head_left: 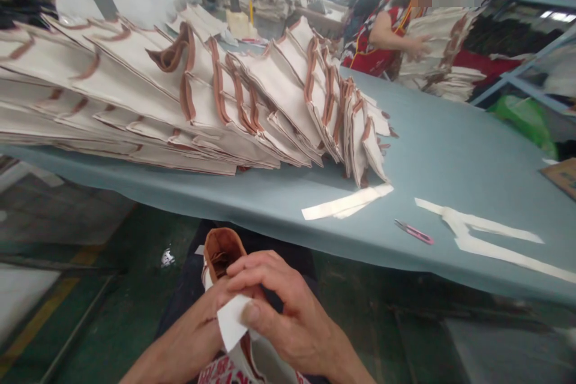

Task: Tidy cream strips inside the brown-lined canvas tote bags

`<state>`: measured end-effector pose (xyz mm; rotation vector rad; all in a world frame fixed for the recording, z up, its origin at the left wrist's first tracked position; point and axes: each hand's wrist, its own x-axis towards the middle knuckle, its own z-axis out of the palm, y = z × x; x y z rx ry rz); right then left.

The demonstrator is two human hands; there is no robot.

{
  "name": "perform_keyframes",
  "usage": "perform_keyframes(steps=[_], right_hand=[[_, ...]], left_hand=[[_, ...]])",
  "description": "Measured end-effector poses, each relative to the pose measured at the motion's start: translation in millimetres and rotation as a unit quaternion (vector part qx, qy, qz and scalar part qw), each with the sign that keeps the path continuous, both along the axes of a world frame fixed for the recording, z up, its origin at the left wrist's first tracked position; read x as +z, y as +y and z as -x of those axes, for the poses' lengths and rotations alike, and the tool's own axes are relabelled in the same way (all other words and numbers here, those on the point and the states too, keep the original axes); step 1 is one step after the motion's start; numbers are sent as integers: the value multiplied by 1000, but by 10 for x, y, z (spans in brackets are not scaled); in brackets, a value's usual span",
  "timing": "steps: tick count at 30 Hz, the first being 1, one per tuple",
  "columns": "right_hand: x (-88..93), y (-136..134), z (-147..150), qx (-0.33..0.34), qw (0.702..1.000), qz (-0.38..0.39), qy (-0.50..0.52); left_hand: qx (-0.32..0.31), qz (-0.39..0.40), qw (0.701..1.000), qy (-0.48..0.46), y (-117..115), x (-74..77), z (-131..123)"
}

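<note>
Over my lap is a cream cloth bag [265,353] with brown lining and red print; its brown open end sticks up beyond my hands. My left hand [209,306] is closed on the bag, most of its fingers hidden behind the other hand. Crossing over it from the right, my right hand [281,300] has bent fingers and pinches a small white strip [233,319] under its thumb. The strip's free end points to the left, above my left wrist.
A long pile of cream cloth pieces with brown edging [252,90] covers the left of the blue-grey table [450,150]. White strips [346,201] and pink thread snips [414,231] lie near its front edge. Across the table, a person [382,36] handles a cloth stack [432,42].
</note>
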<state>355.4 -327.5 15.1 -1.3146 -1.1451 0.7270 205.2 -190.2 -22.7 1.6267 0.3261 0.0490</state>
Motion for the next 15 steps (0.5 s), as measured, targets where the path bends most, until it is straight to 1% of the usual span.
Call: perform_keyframes(steps=[3, 5, 8, 11, 13, 15], right_hand=[[86, 0, -66, 54, 998, 8, -26], [133, -3, -103, 86, 995, 19, -53], [155, 8, -126, 106, 989, 30, -95], [119, 39, -105, 91, 990, 3, -105], [90, 56, -78, 55, 993, -23, -100], [79, 58, -53, 19, 996, -28, -85]], left_hand=[[-11, 29, 999, -15, 29, 15, -52], [-37, 53, 998, -23, 29, 57, -86], [-37, 68, 997, -15, -2, 91, -102], [-7, 72, 997, -11, -29, 32, -81], [-6, 80, 997, -8, -29, -28, -68], [-8, 96, 995, 2, -21, -64, -62]])
